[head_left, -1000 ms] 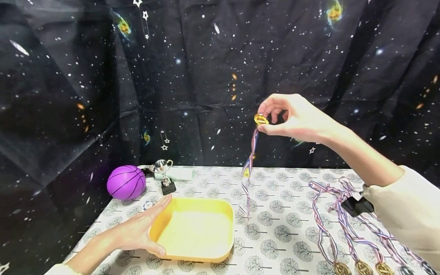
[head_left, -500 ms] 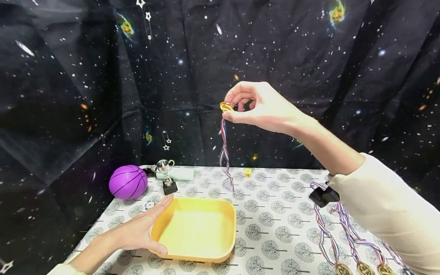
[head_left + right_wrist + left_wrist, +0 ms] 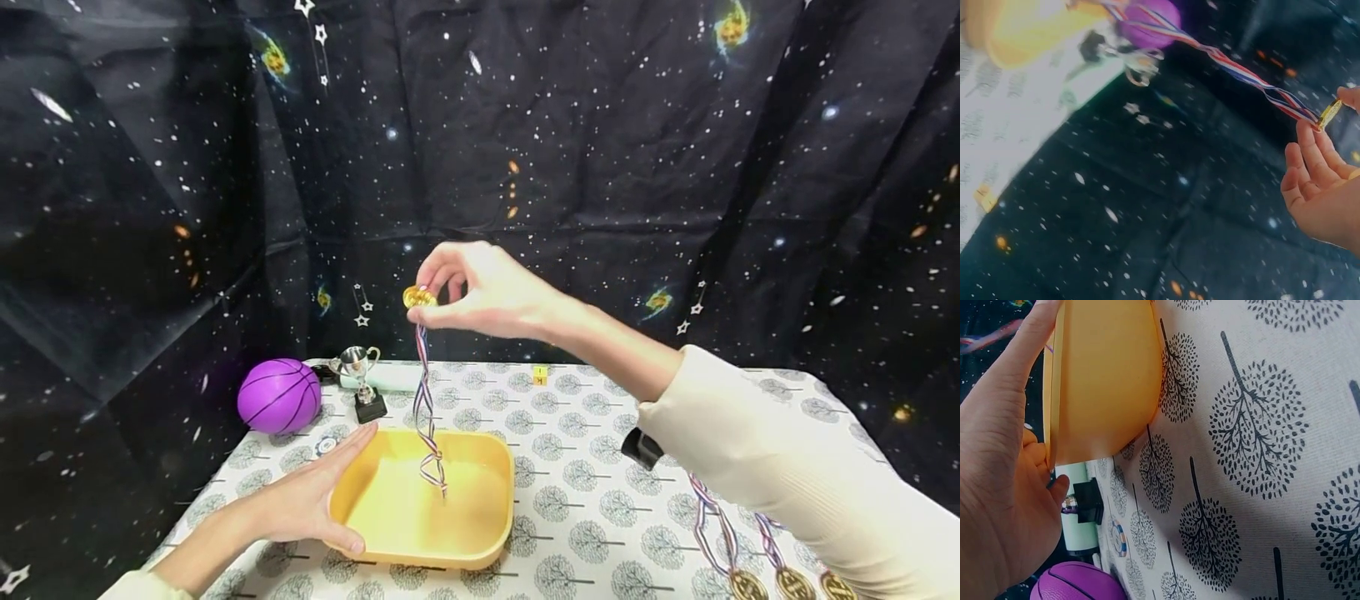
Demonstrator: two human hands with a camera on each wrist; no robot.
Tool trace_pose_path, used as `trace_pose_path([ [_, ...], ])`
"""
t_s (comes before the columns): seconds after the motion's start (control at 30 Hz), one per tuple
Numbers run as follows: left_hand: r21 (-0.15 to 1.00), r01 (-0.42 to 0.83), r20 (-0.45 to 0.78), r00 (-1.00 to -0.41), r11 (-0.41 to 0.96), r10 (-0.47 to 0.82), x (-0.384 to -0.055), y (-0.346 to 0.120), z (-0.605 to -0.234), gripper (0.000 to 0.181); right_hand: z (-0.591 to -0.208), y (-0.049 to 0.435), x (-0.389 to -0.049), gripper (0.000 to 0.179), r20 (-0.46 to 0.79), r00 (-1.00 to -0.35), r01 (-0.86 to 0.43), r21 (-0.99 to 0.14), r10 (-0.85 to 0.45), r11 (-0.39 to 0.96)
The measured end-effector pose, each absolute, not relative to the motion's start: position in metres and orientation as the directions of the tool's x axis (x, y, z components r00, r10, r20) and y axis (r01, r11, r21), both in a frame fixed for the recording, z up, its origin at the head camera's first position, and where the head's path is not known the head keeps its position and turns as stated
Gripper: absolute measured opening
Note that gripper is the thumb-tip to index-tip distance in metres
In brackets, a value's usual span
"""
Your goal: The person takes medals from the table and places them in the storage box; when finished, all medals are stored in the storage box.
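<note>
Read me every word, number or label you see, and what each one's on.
"K", it seems, on the yellow block; the mark above it is too small.
Held medal, in the right hand: tilted, unreadable.
Other medals, lower right in the head view: too blurred.
Round chip: too small.

in front of you hangs a black curtain (image 3: 600, 125), creased and folded, dotted in white and printed with small galaxies (image 3: 731, 29) and outlined stars (image 3: 321, 35). to your left, more dark fabric (image 3: 112, 250) meets it at a corner. below, your desk (image 3: 787, 392) has a brightly lit white cloth (image 3: 525, 404) patterned with dark trees (image 3: 551, 503).
</note>
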State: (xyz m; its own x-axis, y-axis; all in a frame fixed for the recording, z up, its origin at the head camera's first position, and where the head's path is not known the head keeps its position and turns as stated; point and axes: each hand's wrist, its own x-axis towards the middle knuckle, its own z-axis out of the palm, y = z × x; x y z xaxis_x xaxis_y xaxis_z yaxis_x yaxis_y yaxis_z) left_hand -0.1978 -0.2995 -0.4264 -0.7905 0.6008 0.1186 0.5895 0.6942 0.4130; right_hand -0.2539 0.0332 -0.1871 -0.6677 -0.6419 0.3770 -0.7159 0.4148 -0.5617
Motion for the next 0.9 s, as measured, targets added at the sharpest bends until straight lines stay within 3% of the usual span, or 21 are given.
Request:
trace_pose_path([
  [0.4, 0.443, 0.547, 0.098, -0.817, 0.710, 0.569, -0.195, -0.301, -0.426, 0.148, -0.254, -0.011, -0.255, 0.034, 0.217, -0.668, -0.717, -0.442, -0.711, 0.539],
  [0.67, 0.429, 0.550, 0.119, -0.820, 0.716, 0.559, -0.195, -0.301, -0.428, 0.149, -0.318, -0.024, -0.247, 0.035, 0.123, -0.648, -0.706, -0.467, -0.752, 0.532],
  [0.9, 0.438, 0.552, 0.121, -0.818, 0.709, 0.563, -0.193, -0.300, -0.428, 0.149, -0.364, -0.038, -0.239, 0.038, 0.090, -0.694, -0.660, -0.476, -0.714, 0.582],
])
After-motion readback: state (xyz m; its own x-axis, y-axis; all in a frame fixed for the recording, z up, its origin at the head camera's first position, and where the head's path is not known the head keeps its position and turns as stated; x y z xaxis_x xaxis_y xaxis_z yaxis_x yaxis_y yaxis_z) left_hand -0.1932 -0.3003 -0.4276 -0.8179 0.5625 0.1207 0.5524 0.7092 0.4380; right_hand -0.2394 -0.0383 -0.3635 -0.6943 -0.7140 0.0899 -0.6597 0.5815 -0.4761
